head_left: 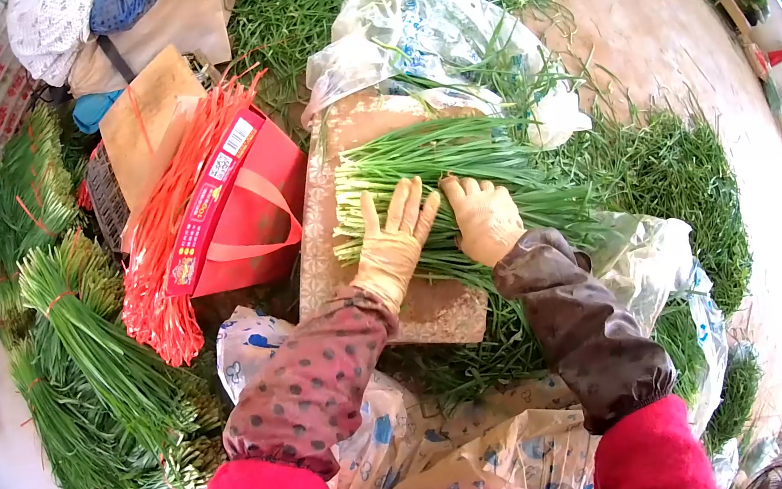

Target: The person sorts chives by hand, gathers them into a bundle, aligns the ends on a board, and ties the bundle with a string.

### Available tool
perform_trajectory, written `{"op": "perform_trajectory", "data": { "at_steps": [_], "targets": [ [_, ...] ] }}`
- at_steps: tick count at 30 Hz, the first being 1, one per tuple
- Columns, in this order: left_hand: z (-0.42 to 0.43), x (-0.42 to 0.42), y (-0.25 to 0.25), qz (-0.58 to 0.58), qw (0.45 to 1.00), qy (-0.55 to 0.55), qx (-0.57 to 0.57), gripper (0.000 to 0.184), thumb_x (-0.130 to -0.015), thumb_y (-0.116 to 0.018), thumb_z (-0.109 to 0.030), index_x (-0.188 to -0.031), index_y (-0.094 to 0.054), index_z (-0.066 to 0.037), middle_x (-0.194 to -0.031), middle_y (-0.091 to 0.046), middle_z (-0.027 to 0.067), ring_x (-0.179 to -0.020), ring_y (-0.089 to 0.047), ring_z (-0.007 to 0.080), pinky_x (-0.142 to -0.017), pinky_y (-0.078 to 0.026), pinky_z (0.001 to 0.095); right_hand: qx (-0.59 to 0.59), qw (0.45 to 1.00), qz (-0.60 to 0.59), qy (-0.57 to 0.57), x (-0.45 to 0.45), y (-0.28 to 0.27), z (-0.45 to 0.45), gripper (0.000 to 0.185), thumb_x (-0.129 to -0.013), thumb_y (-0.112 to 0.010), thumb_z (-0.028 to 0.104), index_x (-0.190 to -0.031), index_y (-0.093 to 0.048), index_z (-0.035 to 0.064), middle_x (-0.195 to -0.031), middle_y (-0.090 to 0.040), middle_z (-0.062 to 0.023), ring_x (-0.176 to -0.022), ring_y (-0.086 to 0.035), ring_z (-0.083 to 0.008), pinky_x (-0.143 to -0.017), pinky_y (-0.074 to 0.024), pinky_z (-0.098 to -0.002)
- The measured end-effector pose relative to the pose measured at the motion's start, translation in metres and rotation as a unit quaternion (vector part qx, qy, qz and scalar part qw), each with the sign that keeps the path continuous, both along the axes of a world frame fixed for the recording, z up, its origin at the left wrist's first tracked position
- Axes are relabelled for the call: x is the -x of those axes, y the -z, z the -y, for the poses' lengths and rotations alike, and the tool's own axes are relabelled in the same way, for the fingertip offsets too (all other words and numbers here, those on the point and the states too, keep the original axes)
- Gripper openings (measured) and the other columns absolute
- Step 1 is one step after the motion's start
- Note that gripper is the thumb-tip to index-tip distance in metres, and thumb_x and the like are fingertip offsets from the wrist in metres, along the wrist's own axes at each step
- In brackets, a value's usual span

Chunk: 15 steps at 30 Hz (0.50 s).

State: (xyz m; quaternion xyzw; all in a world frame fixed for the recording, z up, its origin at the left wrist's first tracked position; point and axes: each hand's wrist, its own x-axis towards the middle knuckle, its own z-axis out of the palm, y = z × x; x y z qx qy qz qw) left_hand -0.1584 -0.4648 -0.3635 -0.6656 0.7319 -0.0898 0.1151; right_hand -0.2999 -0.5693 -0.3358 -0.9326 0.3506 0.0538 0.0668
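Note:
A loose pile of garlic chives (459, 158) lies across a worn wooden board (437, 316), pale stem ends to the left and green leaves to the right. My left hand (394, 249), in a pale yellow glove, rests on the stem ends with its fingers stretched and apart. Close to its right, my right hand (488, 220), gloved the same way, is closed over the middle of the chives, its fingers bent down into the leaves. The undersides of those fingers are hidden.
Left of the board stands a red bag (254, 209) with red plastic ties (162, 299) on it. Tied chive bundles (97, 339) are stacked at far left. Clear plastic (420, 33) covers the board's far edge. Loose leaves (671, 187) heap at right. Another person's sleeve (127, 2) shows at top left.

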Motion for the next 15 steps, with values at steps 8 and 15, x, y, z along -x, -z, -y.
{"op": "perform_trajectory", "data": {
  "at_steps": [8,15],
  "targets": [
    [0.007,0.001,0.033,-0.051,0.996,-0.050,0.058,0.069,-0.087,-0.046,-0.012,-0.150,-0.019,-0.013,-0.146,-0.031,0.0163,-0.133,-0.034,0.0313,-0.105,-0.025,0.0676,-0.085,0.993,-0.015,0.077,-0.035,-0.088,0.053,0.027,-0.085,-0.059,0.022,-0.108,-0.061,0.0081,-0.092,-0.068,-0.0158,-0.089,-0.066,-0.0348,-0.075,-0.0520,-0.0448],
    [0.007,0.003,0.033,-0.099,0.989,-0.050,0.102,0.067,-0.086,-0.048,-0.014,-0.148,-0.023,-0.007,-0.142,-0.037,0.0169,-0.129,-0.039,0.0314,-0.102,-0.031,0.0631,-0.049,0.992,0.102,-0.053,-0.102,0.017,0.087,0.048,-0.079,-0.048,-0.004,-0.124,-0.055,0.0121,-0.098,-0.068,-0.0155,-0.092,-0.064,-0.0359,-0.079,-0.0515,-0.0437]
  ]
}}
